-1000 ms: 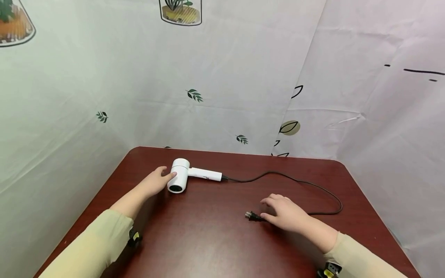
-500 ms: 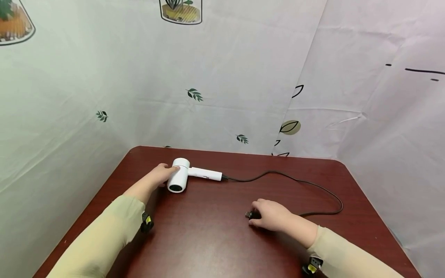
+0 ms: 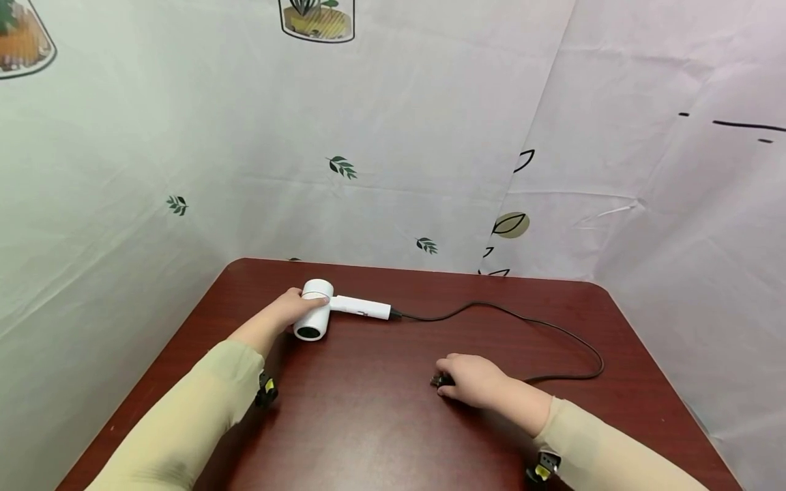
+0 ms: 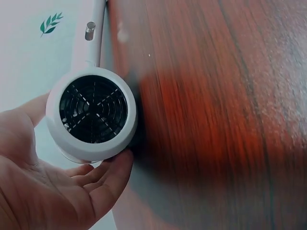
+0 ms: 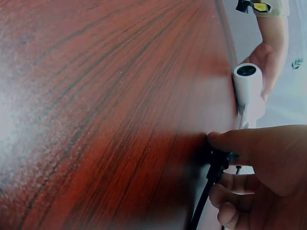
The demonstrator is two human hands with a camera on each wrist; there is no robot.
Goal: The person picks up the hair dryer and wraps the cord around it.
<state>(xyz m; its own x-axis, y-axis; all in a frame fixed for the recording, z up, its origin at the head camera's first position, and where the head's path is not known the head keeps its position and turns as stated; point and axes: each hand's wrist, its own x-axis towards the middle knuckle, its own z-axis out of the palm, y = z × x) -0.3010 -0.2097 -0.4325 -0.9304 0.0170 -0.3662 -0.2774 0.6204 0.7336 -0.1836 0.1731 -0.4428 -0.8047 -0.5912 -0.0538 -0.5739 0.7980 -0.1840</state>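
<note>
A white hair dryer (image 3: 316, 315) lies on its side on the dark red table (image 3: 368, 429), nozzle toward me and handle pointing right. My left hand (image 3: 290, 310) grips its round head, with the thumb over the top. In the left wrist view the fingers (image 4: 103, 175) curl under the head, whose grille (image 4: 93, 109) faces the camera. The black cord (image 3: 522, 318) runs right from the handle, loops and comes back to the plug (image 3: 437, 380). My right hand (image 3: 474, 382) pinches that plug, with the thumb (image 5: 240, 141) pressed on the plug (image 5: 218, 163).
Printed white sheets hang close behind the table and on both sides (image 3: 393, 170). The cord's loop (image 3: 597, 365) lies near the table's right edge. Bare tabletop lies between my arms and toward the front edge.
My left hand has gone from touching the dryer's side to wrapping round its head. My right hand has slid left over the plug and curled its fingers onto it.
</note>
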